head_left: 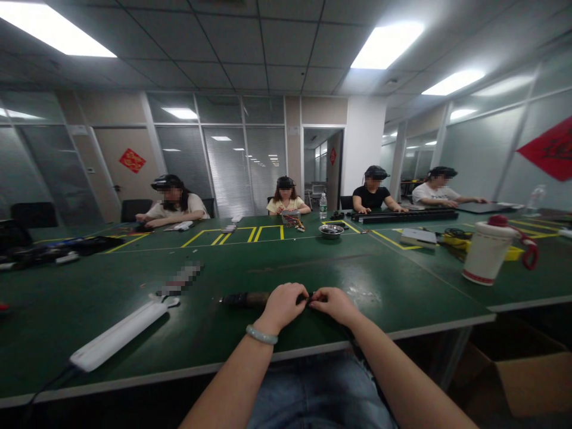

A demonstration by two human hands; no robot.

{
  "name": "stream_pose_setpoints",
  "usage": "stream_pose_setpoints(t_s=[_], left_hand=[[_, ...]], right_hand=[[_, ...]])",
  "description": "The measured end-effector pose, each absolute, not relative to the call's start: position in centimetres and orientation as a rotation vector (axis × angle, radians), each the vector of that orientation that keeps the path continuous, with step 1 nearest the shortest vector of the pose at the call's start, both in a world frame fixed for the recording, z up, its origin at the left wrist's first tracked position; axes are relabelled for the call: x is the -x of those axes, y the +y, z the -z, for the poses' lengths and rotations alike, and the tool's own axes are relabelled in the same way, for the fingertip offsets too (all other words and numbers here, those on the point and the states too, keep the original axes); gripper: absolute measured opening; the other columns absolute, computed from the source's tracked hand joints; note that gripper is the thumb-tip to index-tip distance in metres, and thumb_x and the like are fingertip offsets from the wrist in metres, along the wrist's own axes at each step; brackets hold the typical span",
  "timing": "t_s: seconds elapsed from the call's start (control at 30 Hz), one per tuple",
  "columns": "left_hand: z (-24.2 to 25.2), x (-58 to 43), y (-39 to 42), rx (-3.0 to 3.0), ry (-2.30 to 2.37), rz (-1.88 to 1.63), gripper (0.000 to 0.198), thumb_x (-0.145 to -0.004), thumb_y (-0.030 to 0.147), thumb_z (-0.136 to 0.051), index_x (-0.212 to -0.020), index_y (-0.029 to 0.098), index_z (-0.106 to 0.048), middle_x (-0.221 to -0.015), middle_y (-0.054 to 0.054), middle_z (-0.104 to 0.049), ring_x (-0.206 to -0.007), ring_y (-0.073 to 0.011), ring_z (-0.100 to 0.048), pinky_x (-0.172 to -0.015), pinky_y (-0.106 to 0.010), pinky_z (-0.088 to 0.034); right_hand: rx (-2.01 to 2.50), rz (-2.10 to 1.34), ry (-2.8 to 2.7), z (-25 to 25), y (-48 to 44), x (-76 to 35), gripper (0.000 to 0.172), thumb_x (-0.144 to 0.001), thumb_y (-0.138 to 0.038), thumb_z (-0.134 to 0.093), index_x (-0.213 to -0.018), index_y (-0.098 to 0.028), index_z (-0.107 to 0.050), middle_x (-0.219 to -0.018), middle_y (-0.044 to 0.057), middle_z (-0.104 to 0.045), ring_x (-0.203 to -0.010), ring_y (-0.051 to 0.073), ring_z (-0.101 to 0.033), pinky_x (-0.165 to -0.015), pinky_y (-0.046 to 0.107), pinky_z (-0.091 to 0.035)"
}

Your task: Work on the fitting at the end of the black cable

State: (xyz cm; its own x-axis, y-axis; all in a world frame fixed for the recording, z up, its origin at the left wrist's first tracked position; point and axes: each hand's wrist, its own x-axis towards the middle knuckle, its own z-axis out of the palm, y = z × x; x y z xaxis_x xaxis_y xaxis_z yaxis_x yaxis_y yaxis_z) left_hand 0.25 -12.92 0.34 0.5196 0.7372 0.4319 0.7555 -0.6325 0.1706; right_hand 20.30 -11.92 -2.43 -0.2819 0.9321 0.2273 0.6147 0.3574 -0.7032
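Note:
A long, dark cylindrical tool (250,300) with a brownish middle and a thin metal tip lies on the green table in front of me, its tip to the left. My left hand (285,305) is closed over its right end, thumb and fingers bent together. Just beside it, my right hand (333,305) pinches a small dark piece at that same end. The fingertips of both hands nearly meet there and hide most of what they grip. A bracelet (261,335) circles my left wrist.
At left lie a white power strip (120,333) and a blurred-out flat item (181,280). A metal bowl (331,231) stands ahead; a white tumbler (487,253), yellow tray (512,254) and white box (419,238) are right. Several people sit across the table (196,351).

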Motion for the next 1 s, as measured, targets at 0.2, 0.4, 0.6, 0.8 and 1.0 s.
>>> stream_pose_setpoints(t_s=[0.2, 0.4, 0.6, 0.8, 1.0], left_hand=[[-0.21, -0.2, -12.79, 2.71, -1.338, 0.752, 0.009, -0.086, 0.028, -0.058, -0.093, 0.025, -0.063, -0.093, 0.0, -0.067, -0.089, -0.0181, -0.059, -0.081, -0.03, -0.042], [-0.37, -0.25, -13.05, 2.668, -1.432, 0.724, 0.015, -0.085, 0.032, -0.061, -0.098, 0.024, -0.061, -0.094, -0.001, -0.066, -0.089, -0.0181, -0.06, -0.081, -0.03, -0.042], [-0.43, -0.2, -13.12, 2.687, -1.383, 0.75, 0.011, -0.084, 0.03, -0.06, -0.093, 0.024, -0.062, -0.092, -0.001, -0.065, -0.09, -0.0184, -0.059, -0.082, -0.03, -0.042], [-0.56, -0.25, -13.23, 2.702, -1.373, 0.772, 0.011, -0.082, 0.026, -0.06, -0.093, 0.024, -0.062, -0.092, -0.001, -0.066, -0.091, -0.0189, -0.059, -0.084, -0.031, -0.042], [-0.65, -0.3, -13.31, 2.698, -1.381, 0.767, 0.011, -0.082, 0.027, -0.059, -0.093, 0.024, -0.062, -0.092, -0.001, -0.066, -0.089, -0.0183, -0.059, -0.082, -0.03, -0.042]], right_hand=[[1.336, -0.644, -2.01, 2.5, -11.8, -20.4, 0.02, -0.077, -0.039, -0.065, -0.084, -0.022, -0.074, -0.079, 0.001, -0.072, -0.072, 0.017, -0.062, -0.065, 0.024, -0.041], [1.32, -0.639, -2.018, 2.56, -11.77, -20.42, 0.02, -0.078, -0.038, -0.064, -0.085, -0.022, -0.074, -0.081, 0.001, -0.072, -0.074, 0.017, -0.063, -0.066, 0.024, -0.041], [1.282, -0.642, -2.011, 3.18, -11.44, -20.54, 0.021, -0.078, -0.04, -0.064, -0.085, -0.023, -0.074, -0.079, 0.0, -0.072, -0.074, 0.017, -0.062, -0.065, 0.024, -0.04], [1.296, -0.639, -2.013, 3.17, -11.38, -20.62, 0.021, -0.078, -0.04, -0.064, -0.086, -0.023, -0.075, -0.079, 0.0, -0.072, -0.072, 0.016, -0.062, -0.065, 0.024, -0.041], [1.31, -0.644, -2.019, 2.67, -11.71, -20.49, 0.021, -0.079, -0.039, -0.064, -0.087, -0.023, -0.075, -0.082, 0.001, -0.073, -0.074, 0.017, -0.062, -0.069, 0.025, -0.042]])
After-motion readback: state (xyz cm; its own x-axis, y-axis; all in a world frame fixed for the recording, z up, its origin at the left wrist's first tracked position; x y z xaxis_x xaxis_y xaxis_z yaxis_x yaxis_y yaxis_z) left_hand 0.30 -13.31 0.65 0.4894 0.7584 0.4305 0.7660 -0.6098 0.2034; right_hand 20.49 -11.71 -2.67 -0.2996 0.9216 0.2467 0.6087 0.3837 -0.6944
